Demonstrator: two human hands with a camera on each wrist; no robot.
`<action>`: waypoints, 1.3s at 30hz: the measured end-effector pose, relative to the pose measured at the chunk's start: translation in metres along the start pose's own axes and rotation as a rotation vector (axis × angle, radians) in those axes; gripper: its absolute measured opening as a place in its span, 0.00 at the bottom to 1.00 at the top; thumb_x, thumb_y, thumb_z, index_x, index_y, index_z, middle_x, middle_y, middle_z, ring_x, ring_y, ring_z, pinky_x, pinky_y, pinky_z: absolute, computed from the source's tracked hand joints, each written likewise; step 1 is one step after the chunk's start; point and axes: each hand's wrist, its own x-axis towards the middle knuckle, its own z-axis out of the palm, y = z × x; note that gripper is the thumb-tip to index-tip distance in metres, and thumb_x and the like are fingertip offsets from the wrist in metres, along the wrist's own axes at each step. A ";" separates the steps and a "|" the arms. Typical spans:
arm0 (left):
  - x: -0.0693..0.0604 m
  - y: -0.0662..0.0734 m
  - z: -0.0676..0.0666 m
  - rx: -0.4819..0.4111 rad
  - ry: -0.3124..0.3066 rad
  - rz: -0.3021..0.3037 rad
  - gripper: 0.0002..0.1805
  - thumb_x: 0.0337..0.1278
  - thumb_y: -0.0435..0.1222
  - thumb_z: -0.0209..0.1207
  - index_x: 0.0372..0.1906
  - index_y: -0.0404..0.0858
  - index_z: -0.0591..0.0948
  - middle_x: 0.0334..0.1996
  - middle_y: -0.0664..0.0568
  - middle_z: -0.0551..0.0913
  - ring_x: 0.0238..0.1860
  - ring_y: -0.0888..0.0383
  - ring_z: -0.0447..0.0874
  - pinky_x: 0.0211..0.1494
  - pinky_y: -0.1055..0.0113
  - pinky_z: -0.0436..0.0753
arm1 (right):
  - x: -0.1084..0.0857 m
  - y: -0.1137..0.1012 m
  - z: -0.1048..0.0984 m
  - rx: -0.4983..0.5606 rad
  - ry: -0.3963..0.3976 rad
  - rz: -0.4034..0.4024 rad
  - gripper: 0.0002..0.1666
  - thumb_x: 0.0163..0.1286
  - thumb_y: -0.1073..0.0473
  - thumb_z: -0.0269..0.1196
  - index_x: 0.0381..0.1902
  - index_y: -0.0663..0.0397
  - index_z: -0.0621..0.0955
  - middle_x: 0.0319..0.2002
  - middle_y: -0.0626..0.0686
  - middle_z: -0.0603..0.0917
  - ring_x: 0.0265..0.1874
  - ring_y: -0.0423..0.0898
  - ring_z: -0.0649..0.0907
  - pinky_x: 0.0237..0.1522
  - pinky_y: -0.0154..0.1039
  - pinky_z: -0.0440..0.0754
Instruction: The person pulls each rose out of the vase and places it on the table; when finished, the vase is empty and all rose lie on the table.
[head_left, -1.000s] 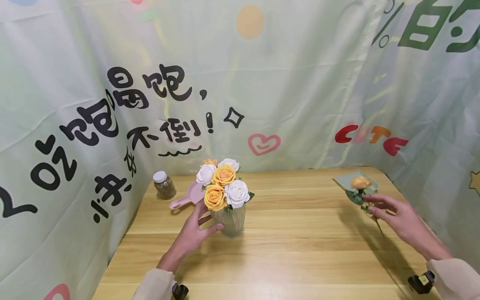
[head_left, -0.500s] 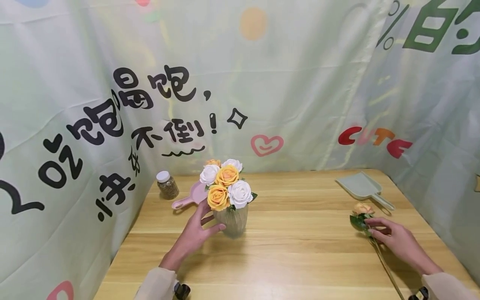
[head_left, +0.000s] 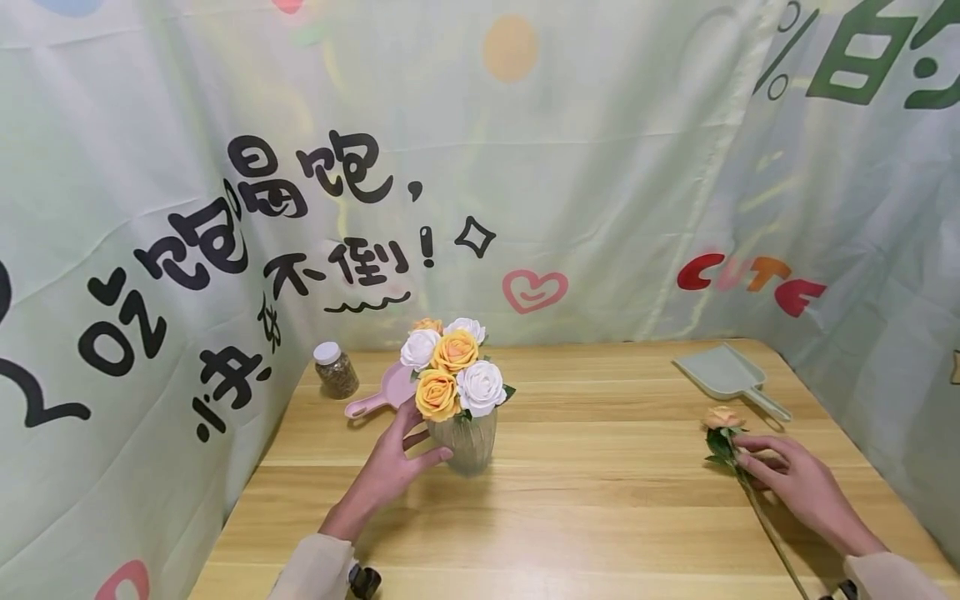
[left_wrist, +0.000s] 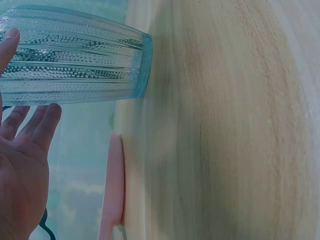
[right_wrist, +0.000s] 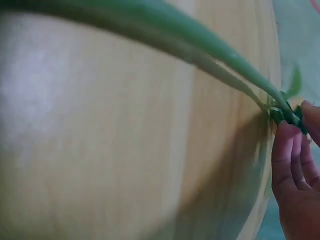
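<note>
In the head view my left hand point(head_left: 400, 462) is at the left side of a ribbed glass vase point(head_left: 467, 446), thumb in front and fingers behind. The left wrist view shows the clear vase point(left_wrist: 80, 60) between thumb and fingers, its base on the table. White and yellow-orange roses point(head_left: 454, 351) with green leaves fill its top. At the right, my right hand point(head_left: 798, 482) pinches a single peach rose point(head_left: 723, 417) just below its bloom. That rose's long stem point(head_left: 772, 529) slants toward the near edge; in the right wrist view the green stem point(right_wrist: 215, 50) runs close above the tabletop.
A grey-green dustpan point(head_left: 723, 372) lies at the back right, beyond the single rose. Left of the vase are a pink scoop-shaped pan point(head_left: 392, 390) and a white-capped jar point(head_left: 336, 371) of dark bits. Printed curtains surround the wooden table point(head_left: 600, 500).
My right hand has brought the peach rose back toward me, from over the dustpan to the table in front of it. The left hand stays at the vase.
</note>
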 end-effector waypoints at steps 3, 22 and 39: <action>0.000 -0.001 0.000 0.000 -0.001 -0.003 0.56 0.64 0.38 0.78 0.88 0.49 0.56 0.84 0.42 0.64 0.80 0.35 0.70 0.80 0.40 0.79 | -0.002 -0.006 -0.003 -0.016 0.034 0.008 0.29 0.84 0.45 0.64 0.70 0.60 0.81 0.62 0.66 0.82 0.38 0.18 0.79 0.31 0.31 0.83; 0.001 -0.003 0.002 -0.011 -0.006 0.002 0.56 0.64 0.38 0.77 0.88 0.49 0.55 0.84 0.41 0.65 0.81 0.36 0.69 0.81 0.40 0.78 | -0.005 -0.006 0.011 -0.122 -0.022 -0.150 0.13 0.77 0.57 0.72 0.55 0.52 0.90 0.53 0.57 0.85 0.39 0.23 0.76 0.31 0.31 0.77; 0.000 -0.002 0.000 -0.014 -0.011 0.013 0.55 0.64 0.38 0.77 0.88 0.49 0.56 0.84 0.40 0.65 0.80 0.33 0.68 0.81 0.39 0.77 | -0.011 -0.028 -0.003 -0.080 0.096 -0.157 0.13 0.80 0.52 0.69 0.57 0.46 0.90 0.54 0.45 0.85 0.43 0.17 0.74 0.33 0.29 0.80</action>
